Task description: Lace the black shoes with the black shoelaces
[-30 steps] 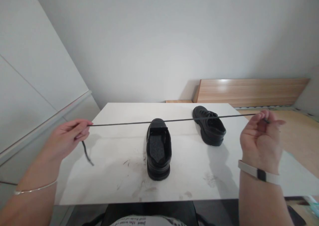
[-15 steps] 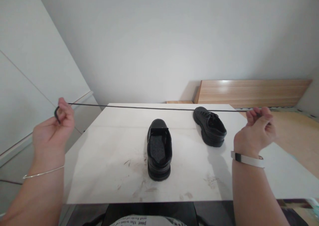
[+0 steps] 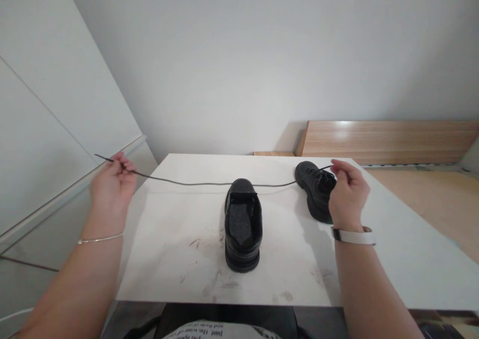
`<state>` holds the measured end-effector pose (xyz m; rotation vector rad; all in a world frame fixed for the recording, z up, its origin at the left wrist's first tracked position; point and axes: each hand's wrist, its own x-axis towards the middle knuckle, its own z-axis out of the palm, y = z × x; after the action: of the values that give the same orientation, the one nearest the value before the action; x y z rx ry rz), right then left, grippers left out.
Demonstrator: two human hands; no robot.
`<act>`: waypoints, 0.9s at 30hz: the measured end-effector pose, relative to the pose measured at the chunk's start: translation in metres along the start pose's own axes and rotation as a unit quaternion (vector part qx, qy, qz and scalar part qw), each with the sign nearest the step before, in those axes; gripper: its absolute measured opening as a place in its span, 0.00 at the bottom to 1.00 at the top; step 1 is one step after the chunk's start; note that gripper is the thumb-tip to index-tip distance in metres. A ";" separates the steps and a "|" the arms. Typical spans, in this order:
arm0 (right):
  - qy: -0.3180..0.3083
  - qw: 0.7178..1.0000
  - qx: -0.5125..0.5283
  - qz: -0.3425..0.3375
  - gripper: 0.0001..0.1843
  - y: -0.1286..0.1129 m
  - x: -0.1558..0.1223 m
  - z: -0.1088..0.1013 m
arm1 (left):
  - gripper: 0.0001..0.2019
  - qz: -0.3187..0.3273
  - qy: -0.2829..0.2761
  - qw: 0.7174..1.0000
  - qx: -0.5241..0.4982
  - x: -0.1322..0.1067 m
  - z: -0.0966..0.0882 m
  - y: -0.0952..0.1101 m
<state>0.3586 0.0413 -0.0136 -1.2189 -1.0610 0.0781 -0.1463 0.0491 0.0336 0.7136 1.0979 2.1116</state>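
Plainly, the pale wall (image 3: 239, 70) fills most of what we see, with white panelling (image 3: 45, 84) slanting along our left. Below it stretches our white desk (image 3: 179, 219), smudged with brown marks near its front edge. Beyond the desk's right side we see a wooden headboard (image 3: 392, 139) and a tan surface (image 3: 415, 194) at its foot.

Two black shoes stand on the desk. The middle shoe (image 3: 240, 227) sits upright, toe toward the wall, heel toward us, its tongue flap lying across the front of the opening. The laced shoe (image 3: 316, 204) stands farther to the right, its toe angled left, its heel partly hidden from us by our right hand.

Our hands are raised well apart, one on either side of the middle shoe. Our left hand (image 3: 114, 182) pinches a black lace (image 3: 198, 184) near one end, with a short tip poking out past the fingers. Our right hand (image 3: 350, 194) grips the other stretch of it between thumb and finger. Between them the lace sags, crossing our view of both shoes; we cannot tell whether it touches them.

We wear a pale wristband (image 3: 354, 236) on the right and a thin bangle (image 3: 101, 240) on the left.
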 end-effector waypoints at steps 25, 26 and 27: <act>-0.431 0.888 0.123 0.101 0.15 -0.012 -0.089 0.067 | 0.14 0.092 -0.487 0.821 0.283 -0.135 0.068 -0.069; -0.428 0.889 0.125 0.101 0.15 -0.012 -0.091 0.068 | 0.14 0.087 -0.513 0.807 0.277 -0.140 0.071 -0.067; -0.423 0.892 0.124 0.104 0.15 -0.012 -0.093 0.069 | 0.14 0.084 -0.540 0.789 0.282 -0.145 0.074 -0.066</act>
<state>0.2543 0.0335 -0.0642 -1.0616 -1.5963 0.9566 0.0186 0.0070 -0.0090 2.0203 0.9386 1.0348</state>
